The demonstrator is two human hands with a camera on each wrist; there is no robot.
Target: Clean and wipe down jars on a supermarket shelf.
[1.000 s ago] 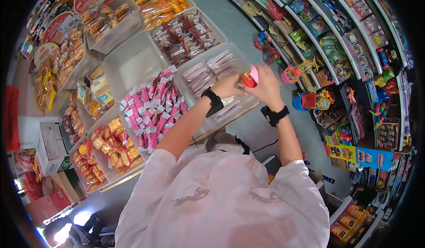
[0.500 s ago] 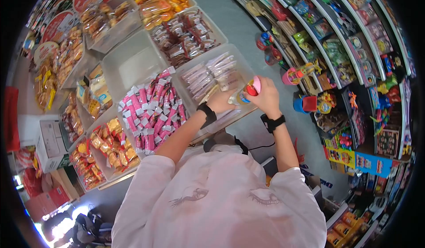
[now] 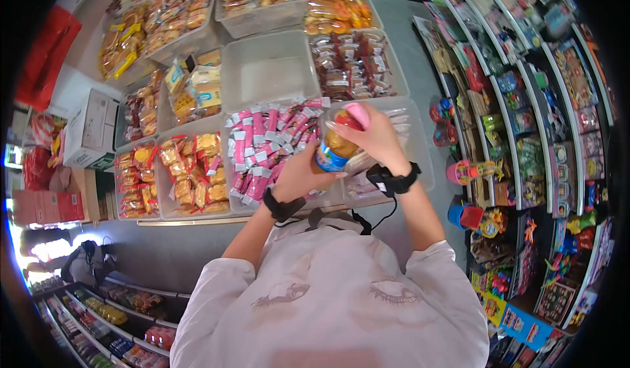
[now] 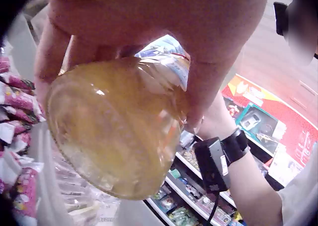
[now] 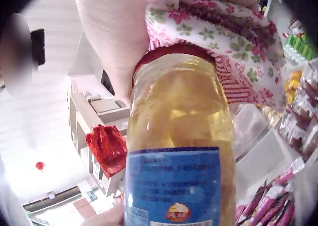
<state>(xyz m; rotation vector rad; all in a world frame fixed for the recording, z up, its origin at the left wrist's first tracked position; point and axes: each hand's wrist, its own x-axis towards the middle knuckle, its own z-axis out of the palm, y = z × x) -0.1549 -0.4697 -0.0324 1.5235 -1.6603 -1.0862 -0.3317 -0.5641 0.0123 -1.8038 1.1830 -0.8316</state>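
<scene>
A glass jar [image 3: 341,146] of yellow fruit pieces in clear liquid, with a blue label and a red lid [image 5: 174,50], is held tilted over the snack bins. My left hand [image 3: 302,173] grips its lower body; in the left wrist view the round jar bottom [image 4: 114,136] faces the camera below the fingers. My right hand [image 3: 375,138] grips the lid end, with a floral pink and white cloth [image 5: 248,52] bunched against the lid. In the head view only a pink bit of that cloth shows beside the fingers.
Below the hands are a bin of pink-wrapped sticks [image 3: 262,138] and a bin of pale flat packets [image 3: 367,184]. Behind them stand a bare plastic bin [image 3: 269,66] and a bin of brown packaged snacks [image 3: 351,66]. Toy shelves [image 3: 525,145] line the right side.
The jar has moved left, from over the pale packets to the edge of the pink-stick bin, and shows more of its side. Both hands moved with it, and the head view has turned.
</scene>
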